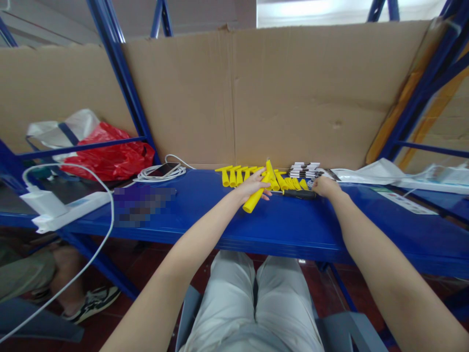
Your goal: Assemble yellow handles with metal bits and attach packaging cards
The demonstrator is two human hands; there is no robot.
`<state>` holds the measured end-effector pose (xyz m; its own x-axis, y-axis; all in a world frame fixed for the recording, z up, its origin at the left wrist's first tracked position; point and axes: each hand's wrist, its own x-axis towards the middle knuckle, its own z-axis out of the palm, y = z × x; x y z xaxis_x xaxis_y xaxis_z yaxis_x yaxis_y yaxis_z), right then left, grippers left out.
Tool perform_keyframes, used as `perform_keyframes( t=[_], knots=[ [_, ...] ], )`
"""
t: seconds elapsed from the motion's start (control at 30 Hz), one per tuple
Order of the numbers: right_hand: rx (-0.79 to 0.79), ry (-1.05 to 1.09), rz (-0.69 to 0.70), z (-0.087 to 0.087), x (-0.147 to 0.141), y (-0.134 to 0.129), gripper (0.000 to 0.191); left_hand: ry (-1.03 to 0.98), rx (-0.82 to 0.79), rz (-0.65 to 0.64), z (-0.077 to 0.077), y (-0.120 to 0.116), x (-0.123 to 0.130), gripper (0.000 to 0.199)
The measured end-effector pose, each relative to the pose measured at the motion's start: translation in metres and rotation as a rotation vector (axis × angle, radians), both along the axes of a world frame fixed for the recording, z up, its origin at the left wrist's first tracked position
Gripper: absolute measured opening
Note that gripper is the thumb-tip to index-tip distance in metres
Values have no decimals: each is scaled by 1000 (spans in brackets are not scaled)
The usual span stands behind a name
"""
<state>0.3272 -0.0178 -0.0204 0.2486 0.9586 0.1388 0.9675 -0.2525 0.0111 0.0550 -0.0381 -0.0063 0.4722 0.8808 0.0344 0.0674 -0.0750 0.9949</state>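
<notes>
1. The left hand [255, 186] is wrapped around a yellow T-shaped piece [252, 199], held tilted above the blue table [293, 222], crossbar end away from the body.
2. The piece is best steadied by this grip, with small shiny parts [310, 184] taken singly and the screwdriver [301, 194] left undisturbed.
3. The right hand [327, 187] is curled beside those parts; whether anything is gripped cannot be told.
4. Both forearms are stretched forward over the table's edge, the hands set apart.
</notes>
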Motion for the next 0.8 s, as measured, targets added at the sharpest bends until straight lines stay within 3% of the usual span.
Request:
perform_keyframes(
  t=[0.8],
  knots=[
    [-62, -58, 48, 0, -1, 2, 38, -83, -49, -40, -5, 3, -3, 88]
  ],
)
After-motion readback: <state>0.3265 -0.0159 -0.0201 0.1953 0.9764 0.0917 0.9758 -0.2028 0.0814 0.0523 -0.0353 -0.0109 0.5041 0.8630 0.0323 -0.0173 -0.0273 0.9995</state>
